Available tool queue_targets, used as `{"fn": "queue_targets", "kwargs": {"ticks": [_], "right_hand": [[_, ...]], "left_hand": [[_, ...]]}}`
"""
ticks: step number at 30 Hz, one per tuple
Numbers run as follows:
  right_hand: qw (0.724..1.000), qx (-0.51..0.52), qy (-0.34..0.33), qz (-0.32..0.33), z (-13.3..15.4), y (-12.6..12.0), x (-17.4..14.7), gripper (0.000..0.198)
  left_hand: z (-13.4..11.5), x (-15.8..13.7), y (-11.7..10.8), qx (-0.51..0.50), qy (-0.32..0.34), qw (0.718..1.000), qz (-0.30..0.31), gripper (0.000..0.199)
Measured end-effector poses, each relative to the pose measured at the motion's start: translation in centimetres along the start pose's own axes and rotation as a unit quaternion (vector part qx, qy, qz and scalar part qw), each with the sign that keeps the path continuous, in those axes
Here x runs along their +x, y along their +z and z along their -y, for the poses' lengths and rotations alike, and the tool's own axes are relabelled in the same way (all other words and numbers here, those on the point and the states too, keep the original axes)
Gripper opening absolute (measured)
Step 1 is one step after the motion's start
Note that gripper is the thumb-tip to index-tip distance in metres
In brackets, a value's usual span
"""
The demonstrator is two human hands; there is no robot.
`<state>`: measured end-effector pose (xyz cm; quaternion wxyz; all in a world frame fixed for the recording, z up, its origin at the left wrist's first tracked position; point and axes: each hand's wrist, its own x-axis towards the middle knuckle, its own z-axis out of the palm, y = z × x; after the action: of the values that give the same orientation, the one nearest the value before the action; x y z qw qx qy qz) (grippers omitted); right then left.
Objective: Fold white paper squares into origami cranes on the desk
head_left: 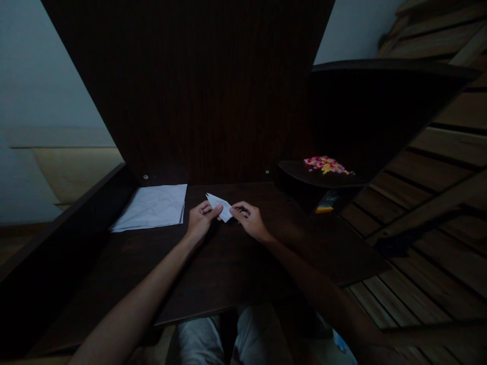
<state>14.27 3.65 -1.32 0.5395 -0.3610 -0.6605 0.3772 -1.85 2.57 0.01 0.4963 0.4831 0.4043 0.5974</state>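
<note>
A small piece of folded white paper (221, 204) is held up between both hands, just above the dark wooden desk. My left hand (200, 219) pinches its left side, thumb on top and fingers curled behind. At the paper's right edge, my right hand (249, 217) grips it between thumb and forefinger. One pointed corner sticks out toward the upper left, and another points down. The fingers partly cover the paper, so its full fold cannot be made out.
A stack of white paper sheets (152, 207) lies at the desk's back left. On a curved corner shelf (297, 171) at right sits a pile of small pink, red and yellow pieces (327, 165). A dark panel (198, 101) rises behind the desk (213, 274). Slatted wood (437, 213) stands at right.
</note>
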Motion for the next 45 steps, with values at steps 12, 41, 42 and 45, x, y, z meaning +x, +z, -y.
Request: {"fn": "queue_targets", "kwargs": {"ticks": [12,41,42,45], "right_hand": [[0.998,-0.061,-0.019,-0.021,-0.1,-0.3,0.0,0.026],[0.973,-0.172,-0.152,-0.008,0.8,-0.2,-0.5,0.020],[0.973,-0.170,-0.154,-0.008,0.8,-0.3,-0.5,0.021],[0.975,-0.157,-0.157,-0.006,1.0,-0.3,-0.5,0.021]], "left_hand": [[0.0,-0.3,0.3,-0.026,-0.008,1.000,0.010,0.039],[-0.3,-0.4,-0.1,0.079,0.056,0.995,0.035,0.030],[-0.3,-0.4,-0.1,0.079,0.058,0.994,0.040,0.030],[-0.3,-0.5,-0.1,0.073,0.058,0.995,0.046,0.029]]}}
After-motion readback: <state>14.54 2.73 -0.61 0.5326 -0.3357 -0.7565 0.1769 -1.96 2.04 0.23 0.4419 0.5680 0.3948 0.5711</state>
